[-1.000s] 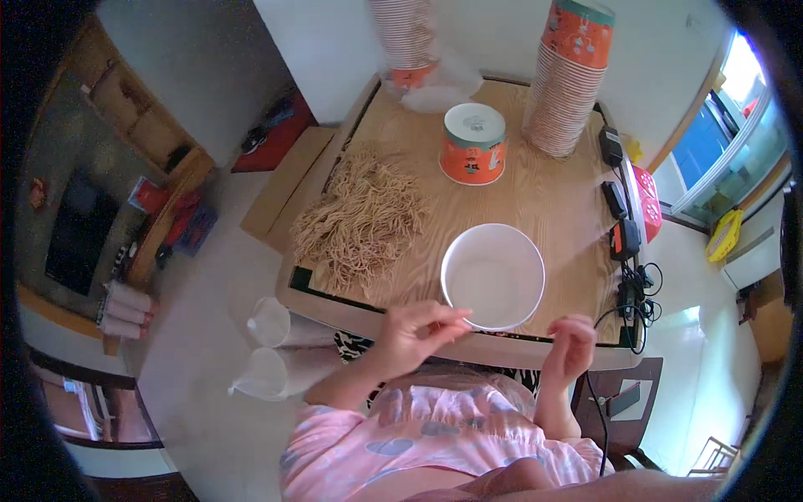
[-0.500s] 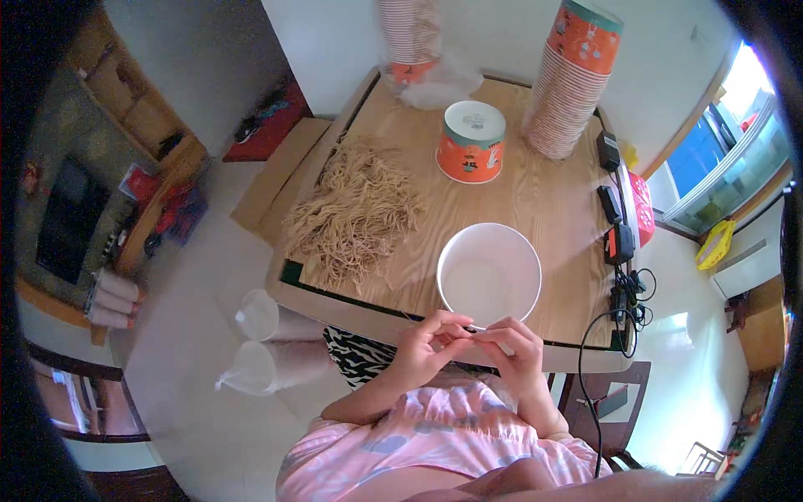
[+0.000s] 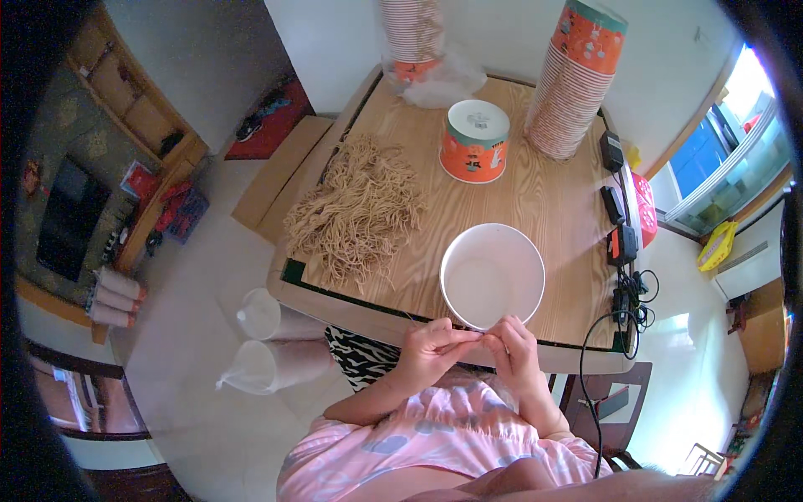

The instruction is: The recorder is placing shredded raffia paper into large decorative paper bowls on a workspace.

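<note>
You're pinching a thin strand (image 3: 468, 335) between left hand (image 3: 431, 351) and right hand (image 3: 514, 351), fingers closed on it, just below the empty white bowl (image 3: 492, 274). Noodle pile (image 3: 360, 209) is lying left of the bowl; lidded orange cup (image 3: 474, 140) standing beyond it.

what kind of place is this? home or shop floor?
Likely a home room used for piecework: a wooden table with stacked paper cups and a pile of tan strands, plus a shelf unit by the wall.
</note>
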Available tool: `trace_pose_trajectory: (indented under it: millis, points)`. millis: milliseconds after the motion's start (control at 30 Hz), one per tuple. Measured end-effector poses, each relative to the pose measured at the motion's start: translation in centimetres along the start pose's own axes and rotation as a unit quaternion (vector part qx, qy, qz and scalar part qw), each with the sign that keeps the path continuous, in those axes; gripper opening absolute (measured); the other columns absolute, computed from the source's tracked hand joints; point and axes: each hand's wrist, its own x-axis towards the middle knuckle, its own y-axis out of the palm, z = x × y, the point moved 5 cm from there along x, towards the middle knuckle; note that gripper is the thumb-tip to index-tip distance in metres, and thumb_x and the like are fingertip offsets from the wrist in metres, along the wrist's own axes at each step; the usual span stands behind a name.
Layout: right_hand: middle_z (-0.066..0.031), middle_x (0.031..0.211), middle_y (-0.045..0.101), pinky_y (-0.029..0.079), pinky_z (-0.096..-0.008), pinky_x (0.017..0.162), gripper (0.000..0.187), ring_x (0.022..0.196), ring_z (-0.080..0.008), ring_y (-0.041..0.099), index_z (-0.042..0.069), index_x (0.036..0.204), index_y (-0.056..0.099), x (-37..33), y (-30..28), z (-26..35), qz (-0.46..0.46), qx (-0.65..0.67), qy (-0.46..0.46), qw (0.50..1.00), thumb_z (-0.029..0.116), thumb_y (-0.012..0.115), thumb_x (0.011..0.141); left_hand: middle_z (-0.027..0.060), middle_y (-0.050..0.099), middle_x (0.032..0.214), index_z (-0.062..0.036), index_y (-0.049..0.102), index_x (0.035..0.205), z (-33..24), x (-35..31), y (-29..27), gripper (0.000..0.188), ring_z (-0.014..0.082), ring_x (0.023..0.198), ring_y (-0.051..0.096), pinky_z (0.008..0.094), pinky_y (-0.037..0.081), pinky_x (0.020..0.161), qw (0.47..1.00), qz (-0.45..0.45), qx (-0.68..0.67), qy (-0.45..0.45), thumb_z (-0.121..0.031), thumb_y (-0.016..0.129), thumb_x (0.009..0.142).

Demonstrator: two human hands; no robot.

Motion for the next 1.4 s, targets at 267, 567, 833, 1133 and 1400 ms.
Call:
trace_pose_trajectory:
  millis: [267,567,833,1133,1400]
  points:
    - [-0.0073,0.075,0.055,0.043,-0.0282,0.063,0.018,0.07,-0.018,0.055,-0.001,0.091,0.062,0.0,-1.6,-0.1,-0.07,0.098,0.038,0.992,0.012,0.065,0.08,-0.0029,0.049,0.065,-0.009,0.071,0.091,0.2,-0.3,-0.3,0.014,0.0034,0.053,0.04,0.0217,0.03,0.046,0.998,-0.008,-0.033,-0.046,-0.003,0.071,0.079]
    - [-0.0072,0.078,0.058,0.044,-0.0326,0.066,0.014,0.071,-0.0215,0.056,0.003,0.082,0.063,0.6,-1.9,1.0,-0.035,-0.021,-0.123,0.992,0.002,0.071,0.071,-0.0035,0.048,0.065,-0.0091,0.071,0.092,0.0,-0.2,0.1,0.012,0.0031,0.054,0.039,0.0211,0.031,0.047,0.998,0.015,-0.035,-0.058,-0.004,0.07,0.08]
    - [-0.0077,0.078,0.057,0.042,-0.0354,0.069,0.017,0.072,-0.0242,0.055,0.004,0.087,0.059,0.4,-1.4,0.1,-0.008,-0.037,-0.111,0.993,0.005,0.068,0.073,-0.003,0.05,0.066,-0.0062,0.07,0.09,0.0,-0.2,0.5,0.01,0.0034,0.054,0.039,0.0211,0.031,0.048,0.999,0.002,-0.036,-0.026,-0.005,0.07,0.08]
    - [-0.006,0.08,0.06,0.042,-0.0357,0.07,0.023,0.075,-0.0241,0.056,0.005,0.089,0.063,1.1,-2.1,1.4,-0.03,-0.056,-0.168,0.984,0.011,0.072,0.07,-0.0065,0.054,0.071,-0.0044,0.07,0.09,1.4,-0.4,0.7,0.008,-0.0008,0.057,0.038,0.0182,0.029,0.049,0.981,0.028,-0.14,-0.129,-0.005,0.069,0.082]
    - [-0.0047,0.076,0.057,0.039,-0.0359,0.071,0.012,0.072,-0.0236,0.053,0.006,0.078,0.061,1.0,-1.8,0.6,-0.023,-0.067,-0.146,0.987,0.012,0.069,0.073,-0.0037,0.054,0.068,-0.0056,0.071,0.091,0.4,0.1,0.6,0.012,0.0022,0.055,0.041,0.0199,0.033,0.05,0.993,0.022,-0.073,-0.086,-0.003,0.071,0.079]
